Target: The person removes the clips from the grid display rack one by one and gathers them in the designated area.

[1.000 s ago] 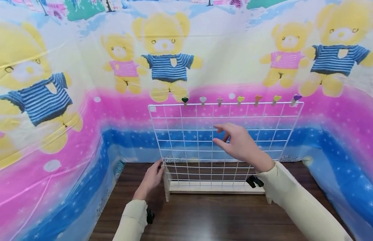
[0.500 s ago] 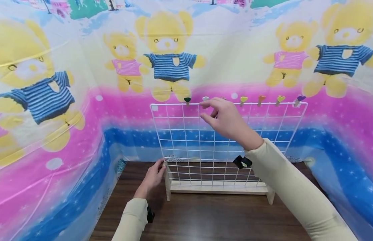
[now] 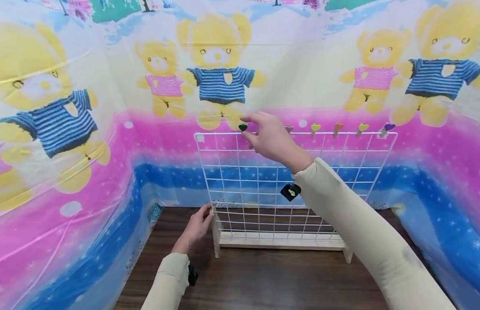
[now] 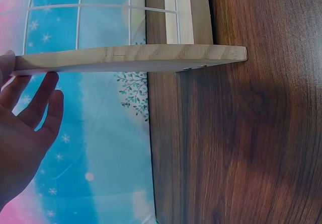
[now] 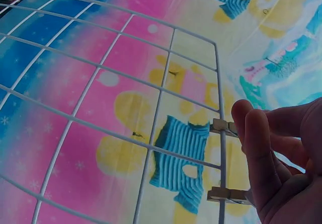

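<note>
While left hand (image 3: 195,228) fingers rest straight against the grid's foot (image 3: 214,241), right hand (image 3: 271,140) loosely curled by green clip (image 3: 243,127).

A wire grid panel (image 3: 263,189) stands upright in a wooden base (image 3: 280,242) on the surface (image 3: 263,280), with a printed backdrop (image 3: 108,129) behind it and to both sides. A row of clips (image 3: 337,128) sits along the panel's top edge, running from its middle to the right corner. The left hand (image 3: 195,228) rests at the base's near left end, and the right hand (image 3: 269,137) is up at the top edge beside the leftmost clip (image 3: 243,127).

Small dark-green heart-topped wooden clip (image 3: 242,128), upright, leftmost on the white wire grid's (image 3: 224,181) top rail.
</note>
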A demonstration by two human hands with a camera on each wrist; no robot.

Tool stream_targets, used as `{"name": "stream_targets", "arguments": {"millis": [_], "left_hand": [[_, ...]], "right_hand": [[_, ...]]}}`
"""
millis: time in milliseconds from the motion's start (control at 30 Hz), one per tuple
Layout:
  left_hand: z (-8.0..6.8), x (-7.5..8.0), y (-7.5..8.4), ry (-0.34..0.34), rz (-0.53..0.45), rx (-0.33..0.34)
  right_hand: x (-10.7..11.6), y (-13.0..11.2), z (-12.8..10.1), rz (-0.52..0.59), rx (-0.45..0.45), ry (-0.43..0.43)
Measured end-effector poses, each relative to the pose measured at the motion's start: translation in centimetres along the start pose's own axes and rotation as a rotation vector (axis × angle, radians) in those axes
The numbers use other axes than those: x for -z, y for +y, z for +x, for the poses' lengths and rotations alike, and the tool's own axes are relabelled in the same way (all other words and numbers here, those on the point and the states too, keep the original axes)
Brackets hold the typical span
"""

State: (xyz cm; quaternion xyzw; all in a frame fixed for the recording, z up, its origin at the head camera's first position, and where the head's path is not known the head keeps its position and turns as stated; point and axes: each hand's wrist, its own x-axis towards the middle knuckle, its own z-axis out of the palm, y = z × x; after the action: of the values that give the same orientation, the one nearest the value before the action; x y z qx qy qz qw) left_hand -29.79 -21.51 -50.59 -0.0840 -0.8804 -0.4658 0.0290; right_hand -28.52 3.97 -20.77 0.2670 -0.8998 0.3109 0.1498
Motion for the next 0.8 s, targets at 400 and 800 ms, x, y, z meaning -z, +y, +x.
{"name": "stream_targets", "arguments": {"millis": [400,800], "left_hand": [[0.2,0.0,-0.3,0.000,-0.026,-0.010],[0.2,0.1,-0.6,0.009,-0.027,-0.002]], "right_hand": [[-1.1,0.5,1.1,0.167,-0.108,-0.007],[-1.9,1.1,1.0,0.182,-0.021,0.112]]}}
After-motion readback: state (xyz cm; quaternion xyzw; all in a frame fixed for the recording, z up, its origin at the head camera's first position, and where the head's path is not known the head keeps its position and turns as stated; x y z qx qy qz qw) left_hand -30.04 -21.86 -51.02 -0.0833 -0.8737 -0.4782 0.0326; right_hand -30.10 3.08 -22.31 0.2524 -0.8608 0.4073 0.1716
